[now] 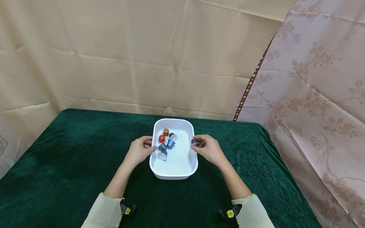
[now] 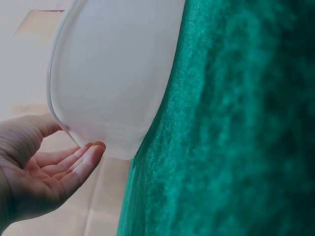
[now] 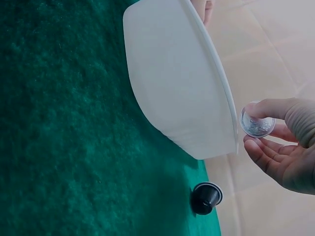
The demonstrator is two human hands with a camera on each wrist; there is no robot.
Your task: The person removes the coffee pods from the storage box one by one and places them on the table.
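A white plastic tray (image 1: 174, 175) stands on the green cloth. My left hand (image 1: 141, 150) grips its left rim, thumb over the edge and fingers against the outer wall (image 2: 113, 73). At the right rim, my right hand (image 1: 209, 148) pinches a dark coffee capsule (image 1: 195, 142) between thumb and fingers; its silver foil lid (image 3: 257, 125) faces the right wrist camera. Inside the tray, toward the left, lie several capsules: an orange one (image 1: 166, 132), a red one (image 1: 161, 138), a blue one (image 1: 170, 144) and some grey ones (image 1: 162, 155).
Another black capsule (image 3: 205, 198) lies on the cloth outside the tray, below the right hand in the right wrist view. Green velvet cloth (image 1: 85, 158) covers the table. Beige curtain (image 1: 142, 63) hangs behind, and a floral curtain (image 1: 319, 95) is at the right.
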